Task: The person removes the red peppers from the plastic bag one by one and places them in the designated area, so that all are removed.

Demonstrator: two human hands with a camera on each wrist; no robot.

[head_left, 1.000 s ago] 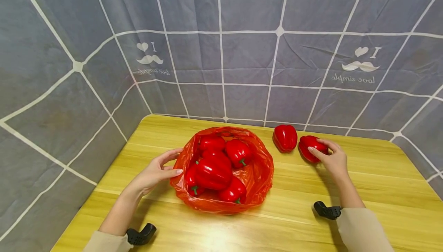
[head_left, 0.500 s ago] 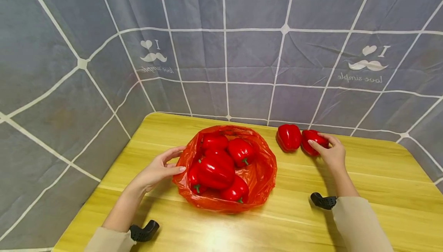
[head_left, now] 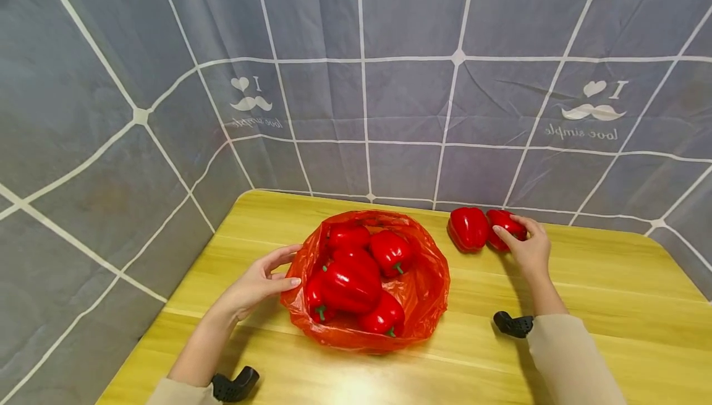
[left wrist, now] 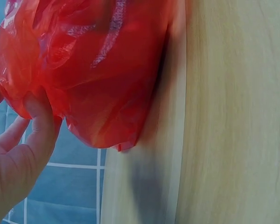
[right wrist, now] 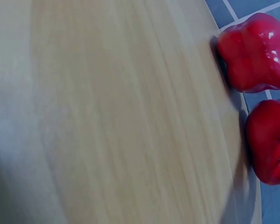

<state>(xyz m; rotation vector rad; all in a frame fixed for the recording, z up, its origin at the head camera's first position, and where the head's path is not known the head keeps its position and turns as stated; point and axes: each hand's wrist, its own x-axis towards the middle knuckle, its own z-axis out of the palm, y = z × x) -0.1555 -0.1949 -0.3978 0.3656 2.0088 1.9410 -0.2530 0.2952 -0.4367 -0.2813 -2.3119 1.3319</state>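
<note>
A thin red plastic bag (head_left: pixel 432 294) stands wide open on the table, with several red bell peppers (head_left: pixel 351 280) inside, green stems showing on some. At its left side my left hand (head_left: pixel 257 284) pinches the bag's edge between thumb and fingers; the left wrist view shows the thumb against the red film (left wrist: pixel 102 102). Toward the back right, my right hand (head_left: pixel 533 251) grips a bell pepper (head_left: pixel 502 218) from its right side. A second loose bell pepper (head_left: pixel 468 230) sits right beside it on the left. In the right wrist view the gripped pepper (right wrist: pixel 267 144) is cut off by the frame edge.
The wooden table (head_left: pixel 612 294) has its back edge against a grey curtain (head_left: pixel 400 96) with white grid lines, which also hangs along the left and right. A black wrist mount (head_left: pixel 513 324) sits at the right cuff, another wrist mount (head_left: pixel 236 384) at the left.
My right hand has shifted the gripped bell pepper left and slightly back, closing the gap to the other loose pepper. The left hand keeps its place at the bag; the head view has shifted slightly.
</note>
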